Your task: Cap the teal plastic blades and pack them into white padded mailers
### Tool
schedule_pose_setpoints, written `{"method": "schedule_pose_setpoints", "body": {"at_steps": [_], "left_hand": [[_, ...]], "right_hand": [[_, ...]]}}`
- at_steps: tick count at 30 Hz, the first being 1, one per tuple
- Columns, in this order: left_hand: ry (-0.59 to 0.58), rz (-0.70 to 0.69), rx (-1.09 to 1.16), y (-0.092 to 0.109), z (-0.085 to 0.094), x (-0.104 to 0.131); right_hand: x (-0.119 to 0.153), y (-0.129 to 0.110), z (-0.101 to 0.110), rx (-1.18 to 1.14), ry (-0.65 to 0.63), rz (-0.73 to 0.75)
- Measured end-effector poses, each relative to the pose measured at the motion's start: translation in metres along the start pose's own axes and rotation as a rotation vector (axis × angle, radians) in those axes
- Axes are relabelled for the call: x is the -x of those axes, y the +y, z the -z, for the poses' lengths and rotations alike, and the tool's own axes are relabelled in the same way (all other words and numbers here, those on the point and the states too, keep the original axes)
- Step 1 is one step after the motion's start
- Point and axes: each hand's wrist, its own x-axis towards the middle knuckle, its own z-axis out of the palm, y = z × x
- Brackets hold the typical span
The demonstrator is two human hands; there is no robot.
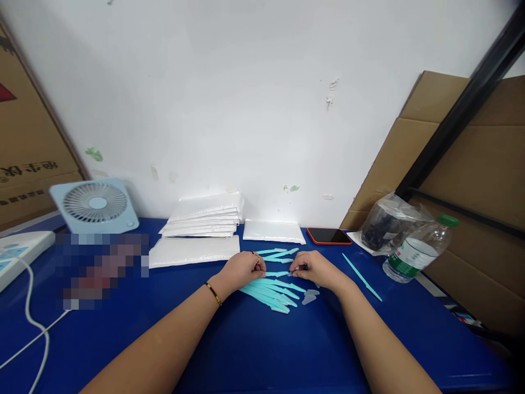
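My left hand pinches a turquoise eyebrow razor by its handle, blade end pointing right. At that end, the closed fingers of my right hand hold a small clear plastic blade cap, mostly covered by the fingertips. Whether the cap is on the blade is too small to tell. A fanned pile of turquoise razors lies just in front of my left hand. Several more razors rest behind the held one. Loose clear caps sit below my right hand. One razor lies apart on the right.
On the blue table, white padded mailers are stacked at the back, with another mailer beside them. A phone, a bottle and a bagged cup stand right. A fan and white cable are left.
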Motion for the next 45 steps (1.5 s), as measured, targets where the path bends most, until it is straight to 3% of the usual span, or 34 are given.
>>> {"method": "schedule_pose_setpoints", "body": {"at_steps": [8, 13, 15, 18, 23, 31, 37, 42, 45], "left_hand": [[0.058, -0.033, -0.052, -0.006, -0.011, -0.011], [0.138, 0.010, -0.026, -0.004, -0.003, -0.007], [0.102, -0.015, 0.026, -0.002, 0.004, -0.002], [-0.026, -0.047, 0.063, 0.002, 0.011, 0.005], [-0.114, 0.024, 0.097, 0.002, 0.006, 0.004], [-0.064, 0.059, 0.151, 0.004, 0.007, 0.003], [0.025, 0.075, 0.303, 0.006, 0.008, 0.004], [0.048, 0.197, 0.570, 0.011, 0.013, 0.003], [0.070, 0.230, 0.575, 0.012, 0.016, 0.002]], "right_hand": [[-0.014, -0.005, -0.021, -0.003, 0.094, -0.007], [-0.008, -0.002, -0.005, -0.009, 0.158, -0.018], [0.003, 0.000, 0.011, -0.052, 0.118, -0.037], [0.021, 0.001, 0.030, -0.097, -0.078, -0.061], [0.027, 0.000, 0.030, -0.071, -0.287, -0.091], [0.025, -0.002, 0.025, -0.077, -0.288, -0.140], [0.022, -0.010, 0.025, -0.338, -0.149, -0.154], [0.009, -0.010, 0.016, -0.294, 0.274, -0.082], [0.006, -0.015, 0.012, -0.367, 0.394, -0.019]]}}
